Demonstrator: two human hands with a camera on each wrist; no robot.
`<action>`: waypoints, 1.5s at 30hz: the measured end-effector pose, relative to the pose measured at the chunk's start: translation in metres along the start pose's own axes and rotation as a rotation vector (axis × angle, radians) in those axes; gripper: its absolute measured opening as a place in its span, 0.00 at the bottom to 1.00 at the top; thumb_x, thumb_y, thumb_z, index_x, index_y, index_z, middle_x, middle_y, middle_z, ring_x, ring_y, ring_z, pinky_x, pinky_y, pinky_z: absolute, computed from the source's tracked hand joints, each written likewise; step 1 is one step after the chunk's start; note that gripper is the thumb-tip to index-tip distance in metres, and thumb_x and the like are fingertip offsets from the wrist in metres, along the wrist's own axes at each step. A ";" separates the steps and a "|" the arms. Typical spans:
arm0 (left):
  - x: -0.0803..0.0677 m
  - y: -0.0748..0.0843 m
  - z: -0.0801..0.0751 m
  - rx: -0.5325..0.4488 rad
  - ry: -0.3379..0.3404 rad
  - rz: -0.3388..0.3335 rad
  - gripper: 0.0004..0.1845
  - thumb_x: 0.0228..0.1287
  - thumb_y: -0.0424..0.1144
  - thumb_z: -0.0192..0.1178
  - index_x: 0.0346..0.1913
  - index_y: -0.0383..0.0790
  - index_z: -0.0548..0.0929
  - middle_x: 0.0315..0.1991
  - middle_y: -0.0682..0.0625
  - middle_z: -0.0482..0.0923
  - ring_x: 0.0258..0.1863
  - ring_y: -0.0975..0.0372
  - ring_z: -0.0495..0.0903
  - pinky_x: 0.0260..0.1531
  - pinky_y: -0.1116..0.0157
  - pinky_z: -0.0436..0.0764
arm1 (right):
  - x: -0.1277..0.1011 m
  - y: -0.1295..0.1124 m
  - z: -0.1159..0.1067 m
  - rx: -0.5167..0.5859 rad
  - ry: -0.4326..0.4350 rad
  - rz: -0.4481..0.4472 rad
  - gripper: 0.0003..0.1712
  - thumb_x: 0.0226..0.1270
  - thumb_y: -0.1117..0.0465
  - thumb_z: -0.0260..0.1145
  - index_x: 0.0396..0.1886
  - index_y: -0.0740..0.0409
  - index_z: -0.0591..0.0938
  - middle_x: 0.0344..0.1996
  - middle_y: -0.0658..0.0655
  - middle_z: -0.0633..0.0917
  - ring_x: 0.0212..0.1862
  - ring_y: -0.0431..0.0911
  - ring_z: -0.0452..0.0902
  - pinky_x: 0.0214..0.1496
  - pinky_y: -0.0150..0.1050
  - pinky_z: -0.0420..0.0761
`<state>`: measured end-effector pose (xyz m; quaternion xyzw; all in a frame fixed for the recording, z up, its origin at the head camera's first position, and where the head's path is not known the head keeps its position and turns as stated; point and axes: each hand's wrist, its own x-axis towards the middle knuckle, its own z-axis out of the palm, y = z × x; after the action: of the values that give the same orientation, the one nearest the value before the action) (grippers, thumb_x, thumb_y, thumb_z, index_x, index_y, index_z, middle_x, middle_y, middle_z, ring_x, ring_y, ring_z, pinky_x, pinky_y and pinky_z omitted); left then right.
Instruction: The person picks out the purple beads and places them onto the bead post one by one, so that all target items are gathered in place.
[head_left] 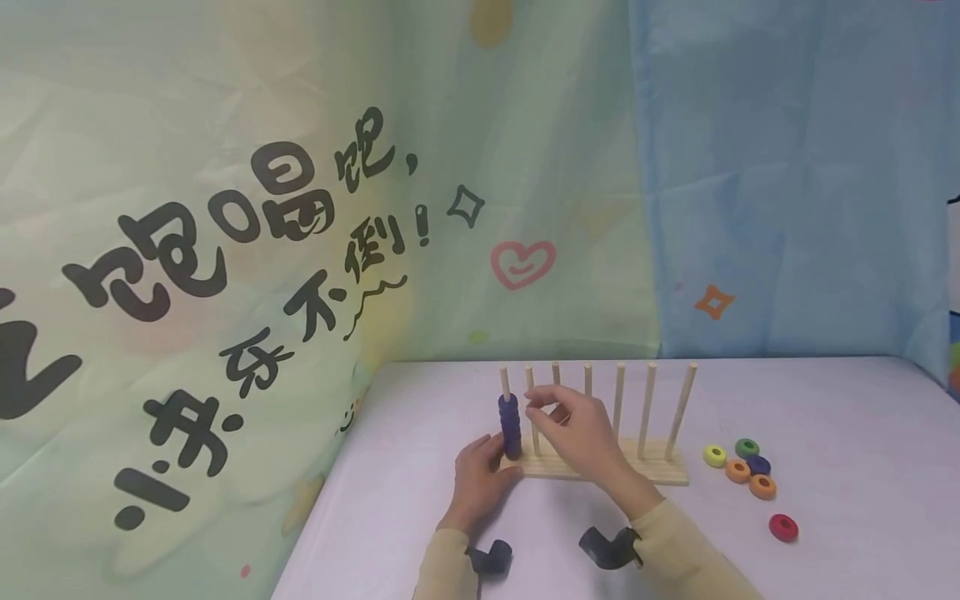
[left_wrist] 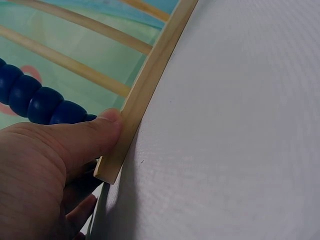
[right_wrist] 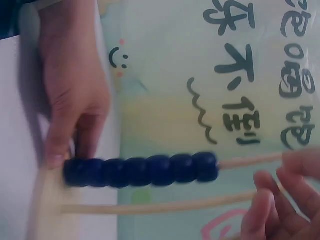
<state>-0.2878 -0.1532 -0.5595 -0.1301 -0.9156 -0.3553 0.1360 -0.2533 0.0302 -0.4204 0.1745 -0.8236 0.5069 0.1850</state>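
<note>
A wooden peg rack (head_left: 663,473) stands upright on the table, a row of several pegs rising from its base. Dark blue rings (head_left: 510,427) are stacked on its leftmost peg, the top of that peg left bare. My left hand (head_left: 477,483) grips the left end of the base, thumb (left_wrist: 102,132) on its edge beside the lowest ring. Near the upper part of the two leftmost pegs is my right hand (head_left: 581,429), thumb and fingers apart with nothing between them. It hides part of the middle pegs.
Right of the rack lie loose rings: a yellow ring (head_left: 715,455), a green ring (head_left: 747,447), a blue ring (head_left: 759,464), two orange rings (head_left: 763,487) and, nearer the front, a red ring (head_left: 783,527). Printed cloth (head_left: 525,192) hangs behind and left of the table.
</note>
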 end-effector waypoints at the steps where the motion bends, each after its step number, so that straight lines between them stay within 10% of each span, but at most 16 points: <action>1: 0.000 0.000 0.000 0.004 0.000 0.004 0.30 0.47 0.48 0.67 0.57 0.51 0.75 0.52 0.53 0.77 0.56 0.52 0.70 0.58 0.48 0.60 | -0.003 0.003 0.000 0.006 -0.008 0.012 0.11 0.56 0.57 0.66 0.41 0.48 0.82 0.31 0.43 0.83 0.24 0.38 0.75 0.24 0.31 0.75; 18: 0.000 -0.002 0.001 0.008 -0.029 -0.026 0.30 0.47 0.49 0.66 0.57 0.51 0.75 0.54 0.54 0.76 0.58 0.53 0.68 0.60 0.48 0.57 | -0.039 0.043 -0.001 0.078 -0.040 0.119 0.12 0.56 0.53 0.66 0.40 0.50 0.82 0.32 0.45 0.83 0.26 0.42 0.76 0.24 0.32 0.75; 45: -0.001 0.001 -0.001 -0.007 -0.027 -0.009 0.30 0.47 0.46 0.66 0.57 0.48 0.75 0.53 0.52 0.76 0.57 0.53 0.69 0.59 0.49 0.59 | -0.068 0.089 -0.031 -0.184 0.168 0.263 0.09 0.54 0.57 0.68 0.37 0.51 0.82 0.32 0.51 0.85 0.24 0.38 0.73 0.21 0.28 0.71</action>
<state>-0.2865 -0.1538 -0.5583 -0.1314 -0.9166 -0.3574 0.1215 -0.2321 0.1022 -0.5088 0.0047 -0.8639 0.4619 0.2006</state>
